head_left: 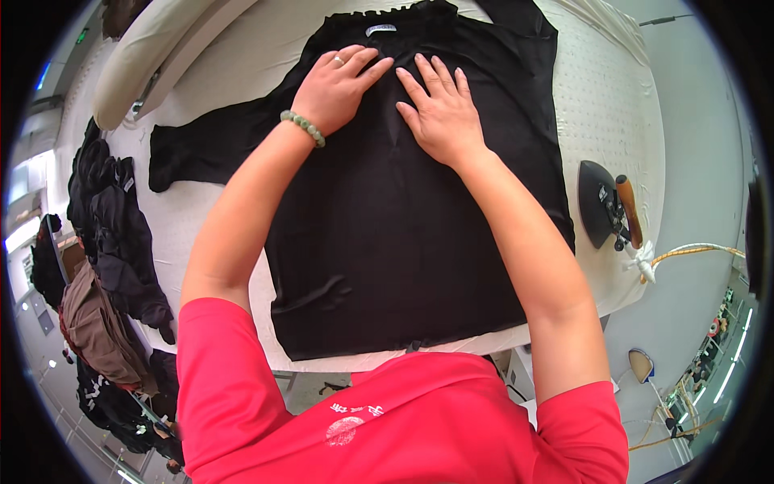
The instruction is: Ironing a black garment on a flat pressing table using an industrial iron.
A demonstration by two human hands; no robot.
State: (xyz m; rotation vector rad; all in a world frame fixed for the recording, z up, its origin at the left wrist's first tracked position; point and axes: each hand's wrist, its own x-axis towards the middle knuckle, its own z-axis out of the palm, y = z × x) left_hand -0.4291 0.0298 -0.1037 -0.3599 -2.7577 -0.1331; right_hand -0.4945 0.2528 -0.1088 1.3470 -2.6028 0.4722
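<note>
A black long-sleeved blouse [387, 242] lies spread over the pale padded ironing table, its collar at the far side with a small white label [380, 30] inside. One sleeve stretches out to the left. My left hand [334, 85], with a ring and a green bead bracelet [303, 127] at the wrist, rests on the cloth just below the collar. My right hand [442, 109] lies flat on the blouse a little to the right of it, palm down, fingers spread. Neither hand grips anything; the left fingers are stretched out too.
An iron [601, 206] with a wooden handle stands at the table's right side, its cord running off right. A padded sleeve board [133, 77] is at the far left. Dark garments [121, 234] are piled along the left edge, with a brown garment [101, 323] hanging below.
</note>
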